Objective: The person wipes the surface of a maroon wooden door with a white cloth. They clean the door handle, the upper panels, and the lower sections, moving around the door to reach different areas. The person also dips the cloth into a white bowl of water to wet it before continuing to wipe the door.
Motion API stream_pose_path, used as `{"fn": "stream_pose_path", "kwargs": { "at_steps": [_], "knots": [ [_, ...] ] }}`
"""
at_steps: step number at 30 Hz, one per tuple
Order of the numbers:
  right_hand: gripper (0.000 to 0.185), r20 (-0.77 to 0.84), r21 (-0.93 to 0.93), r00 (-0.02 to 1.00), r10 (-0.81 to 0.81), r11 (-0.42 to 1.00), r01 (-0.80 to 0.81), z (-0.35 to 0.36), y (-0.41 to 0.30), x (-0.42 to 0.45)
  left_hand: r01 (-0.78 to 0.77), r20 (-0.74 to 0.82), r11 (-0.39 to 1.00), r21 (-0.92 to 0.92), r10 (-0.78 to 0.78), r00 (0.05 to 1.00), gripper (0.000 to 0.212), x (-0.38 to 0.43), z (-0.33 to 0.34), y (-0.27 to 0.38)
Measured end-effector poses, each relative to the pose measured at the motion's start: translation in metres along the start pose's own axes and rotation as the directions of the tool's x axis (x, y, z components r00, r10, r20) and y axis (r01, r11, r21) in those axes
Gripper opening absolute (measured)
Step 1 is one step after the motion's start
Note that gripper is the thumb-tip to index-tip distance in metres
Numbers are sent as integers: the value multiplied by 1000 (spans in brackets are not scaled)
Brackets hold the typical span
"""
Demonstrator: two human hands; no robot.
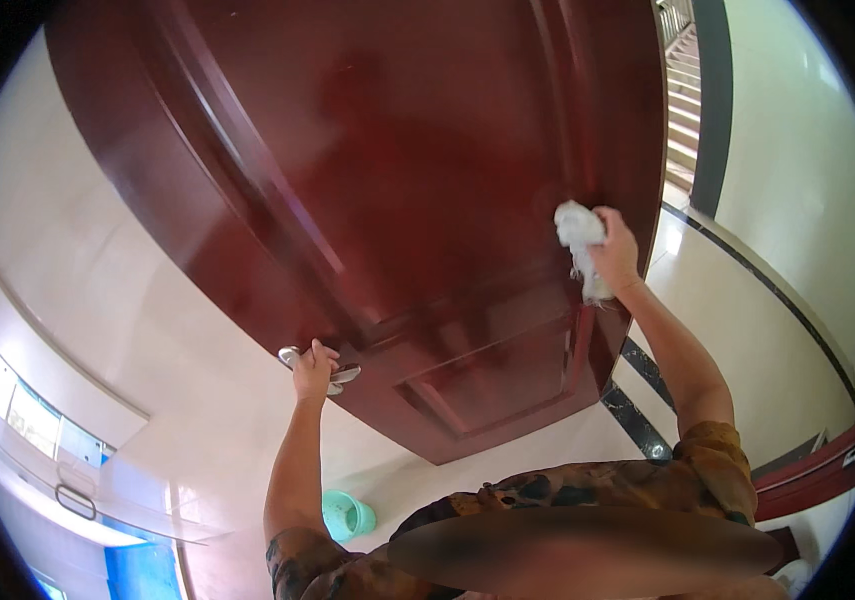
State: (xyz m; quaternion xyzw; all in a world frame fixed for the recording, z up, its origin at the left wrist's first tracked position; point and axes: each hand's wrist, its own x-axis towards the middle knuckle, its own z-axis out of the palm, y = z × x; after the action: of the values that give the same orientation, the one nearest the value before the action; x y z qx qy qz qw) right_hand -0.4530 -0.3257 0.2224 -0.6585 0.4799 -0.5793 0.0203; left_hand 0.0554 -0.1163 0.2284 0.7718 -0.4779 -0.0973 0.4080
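A dark red panelled door [427, 187] with a glossy face stands open before me. My left hand [312, 369] is at its metal lever handle [345, 373], near the door's left edge, with the fingers curled around it. Near the right edge, my right hand [617, 247] grips a crumpled white cloth [582, 232], which lies against the door's face; its frayed lower end hangs below the fingers. The palm side of both hands is hidden.
A green plastic bucket [349, 516] stands on the pale floor beneath my left arm. Stairs [682, 112] show past the door's right edge. A red door frame [810, 472] is at the lower right, and blue panels [143, 571] are at the lower left.
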Motion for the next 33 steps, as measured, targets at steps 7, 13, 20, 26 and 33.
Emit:
{"fn": "stream_pose_path", "kwargs": {
  "at_steps": [7, 13, 20, 26, 33],
  "knots": [
    [51, -563, 112, 750, -347, 867, 486, -61, -146, 170, -136, -180, 907, 400, 223, 958, 47, -3, 8, -9],
    [32, -710, -275, 574, -408, 911, 307, -28, -313, 232, -133, -142, 933, 336, 190, 971, 43, -10, 21, 8],
    [38, -128, -67, 553, -823, 564, 823, 106, -255, 47, -132, -180, 877, 462, 239, 954, 39, -8, 3, -11],
    [23, 438, 214, 265, -859, 386, 897, 97, -173, -38, -150, -157, 902, 405, 230, 960, 40, -5, 17, 0],
    [36, -804, -302, 234, -547, 714, 631, -2, -350, 224, -95, -191, 883, 460, 203, 960, 41, -15, -3, -8]
  ]
}}
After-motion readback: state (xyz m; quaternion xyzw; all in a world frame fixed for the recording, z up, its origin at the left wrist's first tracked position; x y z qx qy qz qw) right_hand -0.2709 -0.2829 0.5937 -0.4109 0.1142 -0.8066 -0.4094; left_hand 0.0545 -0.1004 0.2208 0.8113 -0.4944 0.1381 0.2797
